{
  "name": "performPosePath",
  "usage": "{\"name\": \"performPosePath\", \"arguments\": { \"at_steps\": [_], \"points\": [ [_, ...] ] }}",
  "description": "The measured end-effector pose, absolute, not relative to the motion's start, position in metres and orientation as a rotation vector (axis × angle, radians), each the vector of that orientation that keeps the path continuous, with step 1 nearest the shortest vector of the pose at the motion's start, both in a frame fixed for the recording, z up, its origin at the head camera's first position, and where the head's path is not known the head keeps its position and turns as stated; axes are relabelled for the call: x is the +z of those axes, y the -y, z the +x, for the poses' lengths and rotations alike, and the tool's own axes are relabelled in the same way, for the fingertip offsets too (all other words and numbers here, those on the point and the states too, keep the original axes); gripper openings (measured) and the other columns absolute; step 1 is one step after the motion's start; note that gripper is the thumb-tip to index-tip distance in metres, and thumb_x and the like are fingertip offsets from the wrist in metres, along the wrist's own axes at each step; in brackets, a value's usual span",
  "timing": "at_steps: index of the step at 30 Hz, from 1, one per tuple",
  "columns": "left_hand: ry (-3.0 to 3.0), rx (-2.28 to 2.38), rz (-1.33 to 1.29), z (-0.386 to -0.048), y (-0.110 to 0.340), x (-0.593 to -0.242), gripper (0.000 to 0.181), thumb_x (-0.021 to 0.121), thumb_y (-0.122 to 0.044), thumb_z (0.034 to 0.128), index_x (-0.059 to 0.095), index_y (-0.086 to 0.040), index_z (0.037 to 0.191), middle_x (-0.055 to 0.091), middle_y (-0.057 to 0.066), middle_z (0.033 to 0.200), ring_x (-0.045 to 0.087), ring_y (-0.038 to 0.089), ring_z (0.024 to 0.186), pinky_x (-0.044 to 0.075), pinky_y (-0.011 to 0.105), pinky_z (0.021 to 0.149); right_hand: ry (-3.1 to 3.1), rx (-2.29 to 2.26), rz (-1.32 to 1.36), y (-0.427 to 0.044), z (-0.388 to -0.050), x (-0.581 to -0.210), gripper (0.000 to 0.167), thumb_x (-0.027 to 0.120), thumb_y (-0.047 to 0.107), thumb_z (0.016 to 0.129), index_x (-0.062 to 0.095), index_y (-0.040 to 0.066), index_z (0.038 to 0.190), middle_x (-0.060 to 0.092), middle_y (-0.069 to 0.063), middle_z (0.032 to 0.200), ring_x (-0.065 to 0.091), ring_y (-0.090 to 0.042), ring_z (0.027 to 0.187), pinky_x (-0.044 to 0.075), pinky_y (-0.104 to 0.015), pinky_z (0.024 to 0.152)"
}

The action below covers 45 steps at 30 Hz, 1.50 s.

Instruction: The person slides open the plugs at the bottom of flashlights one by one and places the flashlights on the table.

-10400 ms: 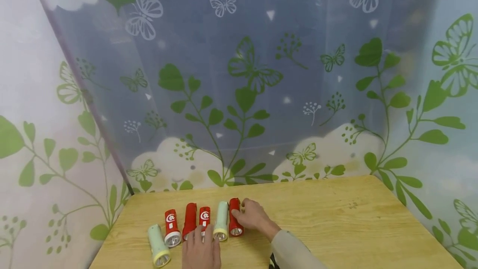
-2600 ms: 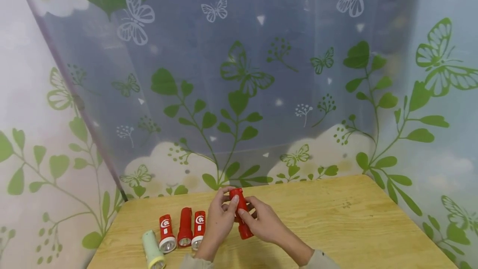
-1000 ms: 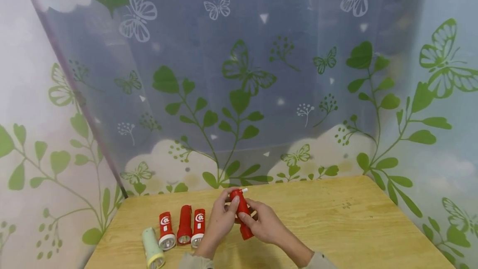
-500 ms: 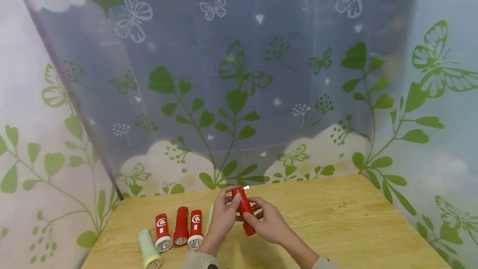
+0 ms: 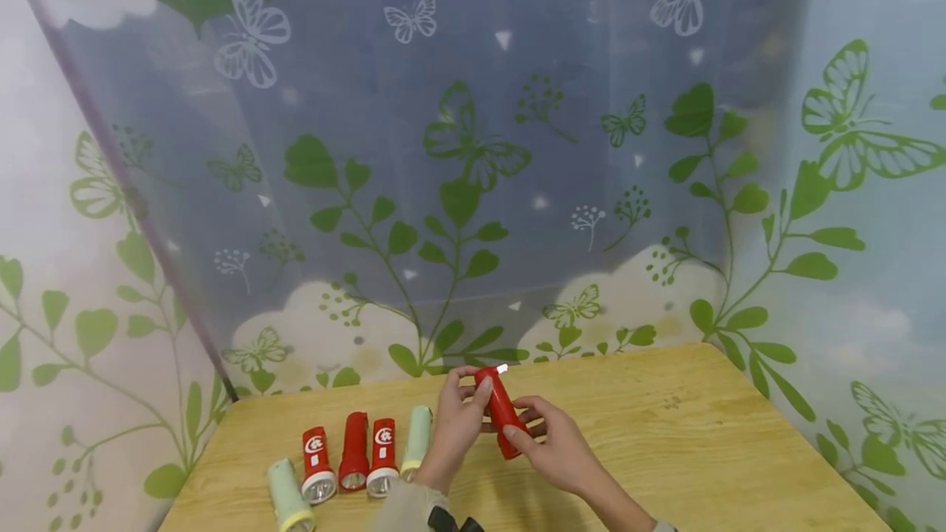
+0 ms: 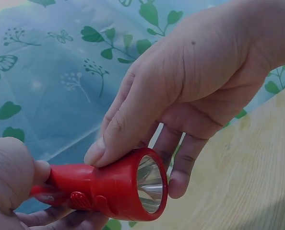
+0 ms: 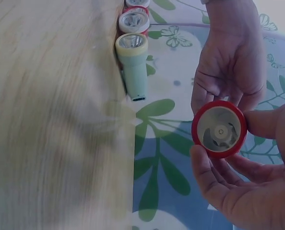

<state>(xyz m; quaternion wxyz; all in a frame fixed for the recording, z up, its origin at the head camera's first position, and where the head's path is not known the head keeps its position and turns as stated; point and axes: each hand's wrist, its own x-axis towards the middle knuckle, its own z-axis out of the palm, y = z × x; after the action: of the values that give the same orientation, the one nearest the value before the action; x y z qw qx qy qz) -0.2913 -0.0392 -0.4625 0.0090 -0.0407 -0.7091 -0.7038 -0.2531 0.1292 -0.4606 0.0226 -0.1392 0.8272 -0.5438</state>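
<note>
A red flashlight [image 5: 502, 409] is held in both hands above the table, tilted with its lens end toward the person. My left hand [image 5: 460, 417] grips the tail end, thumb on top. A small white piece [image 5: 502, 369] sticks out of that end. My right hand [image 5: 557, 446] holds the lens end between thumb and fingers. In the left wrist view, the red head [image 6: 128, 187] shows its clear lens and a ridged switch lies on the body; the right thumb rests on the head. The right wrist view looks straight into the unlit lens [image 7: 220, 132].
Left of the hands, a row of flashlights lies on the wooden table [image 5: 665, 417]: pale green [image 5: 288, 491], red-and-white [image 5: 318, 466], plain red [image 5: 355, 446], another red-and-white [image 5: 383, 450], and pale green [image 5: 418, 433] beside my left wrist. A printed curtain [image 5: 473, 187] hangs behind the table.
The red flashlight was lifted from the row's right end into both hands. A white piece came out of its tail end. Lately both hands shifted slightly right, uncovering the nearby green flashlight.
</note>
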Motion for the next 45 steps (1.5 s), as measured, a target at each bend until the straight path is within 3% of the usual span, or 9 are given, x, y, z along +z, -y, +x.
{"name": "performPosePath", "arguments": {
  "at_steps": [18,23,33,45],
  "points": [
    [2.244,-2.223,-0.04,-0.305,0.008,-0.487,0.041,0.057,-0.023,0.1041,0.04,0.0,0.133,0.063,0.026,0.117,0.069,0.022,0.084,0.062,0.038,0.066,-2.68,-1.693,-0.308,-0.147,-0.259,-0.483,0.041,0.072,0.021,0.095,0.06,-0.003,0.126,0.068,-0.014,0.1,0.068,-0.02,0.081,0.059,-0.031,0.067],
    [2.292,-2.186,-0.023,-0.304,-0.003,-0.493,0.04,0.057,-0.018,0.1034,0.043,0.002,0.135,0.058,0.023,0.115,0.066,0.022,0.085,0.061,0.035,0.065,-2.709,-1.678,-0.251,-0.153,-0.259,-0.491,0.039,0.071,0.018,0.095,0.061,-0.004,0.124,0.068,-0.013,0.098,0.067,-0.019,0.079,0.059,-0.03,0.066],
    [2.344,-2.178,-0.028,-0.305,-0.019,-0.504,0.043,0.053,-0.004,0.1,0.047,0.006,0.141,0.063,0.018,0.104,0.062,0.017,0.078,0.058,0.033,0.067,-2.726,-1.666,-0.128,-0.162,-0.26,-0.504,0.037,0.071,0.014,0.094,0.06,-0.005,0.124,0.068,-0.014,0.097,0.069,-0.019,0.077,0.059,-0.031,0.065],
    [2.317,-2.262,-0.066,-0.3,-0.031,-0.515,0.043,0.048,0.0,0.0961,0.048,0.009,0.139,0.064,0.021,0.111,0.063,0.018,0.084,0.058,0.037,0.068,-2.729,-1.637,0.013,-0.173,-0.261,-0.515,0.036,0.07,0.013,0.095,0.061,-0.005,0.124,0.068,-0.015,0.099,0.069,-0.022,0.082,0.06,-0.036,0.069]
  ]
}}
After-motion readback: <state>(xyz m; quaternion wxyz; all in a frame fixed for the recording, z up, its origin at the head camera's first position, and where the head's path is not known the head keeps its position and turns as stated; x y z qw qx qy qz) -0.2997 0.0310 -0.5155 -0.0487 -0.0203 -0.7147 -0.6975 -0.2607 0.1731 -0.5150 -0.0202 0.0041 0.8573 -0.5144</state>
